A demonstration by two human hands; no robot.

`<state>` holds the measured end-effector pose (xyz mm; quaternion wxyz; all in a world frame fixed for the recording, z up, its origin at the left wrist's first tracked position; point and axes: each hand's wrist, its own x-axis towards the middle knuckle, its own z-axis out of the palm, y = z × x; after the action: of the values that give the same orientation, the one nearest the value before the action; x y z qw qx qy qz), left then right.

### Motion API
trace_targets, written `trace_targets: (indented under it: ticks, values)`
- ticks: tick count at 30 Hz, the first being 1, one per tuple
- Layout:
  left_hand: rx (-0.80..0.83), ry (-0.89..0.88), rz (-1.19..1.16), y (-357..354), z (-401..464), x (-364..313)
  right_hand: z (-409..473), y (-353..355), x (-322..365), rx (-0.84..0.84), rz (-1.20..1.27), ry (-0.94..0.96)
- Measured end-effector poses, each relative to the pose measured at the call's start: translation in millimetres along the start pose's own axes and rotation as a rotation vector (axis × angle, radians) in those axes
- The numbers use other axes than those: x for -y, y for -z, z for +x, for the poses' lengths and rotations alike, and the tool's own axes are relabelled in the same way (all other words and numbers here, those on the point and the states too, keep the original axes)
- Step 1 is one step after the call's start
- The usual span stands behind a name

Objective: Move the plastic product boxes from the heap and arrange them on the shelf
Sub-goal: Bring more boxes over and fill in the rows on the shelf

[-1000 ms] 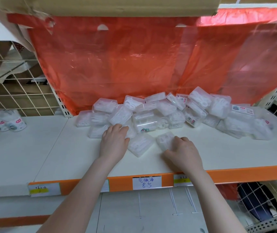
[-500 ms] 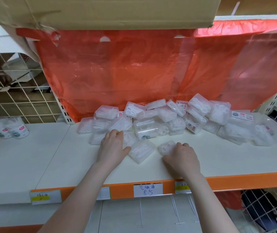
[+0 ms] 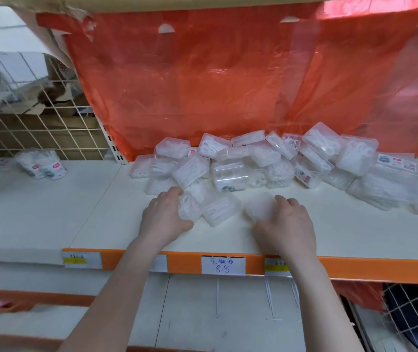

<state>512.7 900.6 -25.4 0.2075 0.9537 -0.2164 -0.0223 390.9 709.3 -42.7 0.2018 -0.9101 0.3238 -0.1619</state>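
A heap of clear plastic product boxes [image 3: 274, 158] lies along the back of the white shelf [image 3: 116, 224], against a red plastic sheet. My left hand [image 3: 164, 217] grips one clear box [image 3: 190, 208] at the heap's front left edge. My right hand [image 3: 286, 224] holds another clear box [image 3: 260, 207], its fingers curled over the box's right side. One more box [image 3: 222, 208] lies flat on the shelf between my two hands.
The red plastic sheet [image 3: 215, 80] hangs behind the heap. Two round tubs [image 3: 43, 165] stand at the far left beside a wire grid panel [image 3: 33, 128]. An orange front rail [image 3: 355, 270] carries price labels [image 3: 223, 264]. A cardboard edge overhangs the top.
Both hands have drawn slightly back from the heap toward the shelf's front, each with a box in its fingers. The camera view shifted a little upward.
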Motion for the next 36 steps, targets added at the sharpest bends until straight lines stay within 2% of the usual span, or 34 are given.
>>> trace_targets:
  ticks: [9,16,26,36]
  values:
    - [-0.041,-0.014,0.037,23,-29,18,-18,-3,24,0.024,0.011,0.107]
    - [-0.083,0.028,0.047,61,-49,66,-40,-5,77,0.026,0.038,0.218]
    - [-0.085,0.076,0.118,132,-107,202,-114,-57,208,0.058,-0.05,0.371]
    - [-0.093,0.154,0.15,198,-172,342,-197,-123,338,0.067,-0.019,0.482]
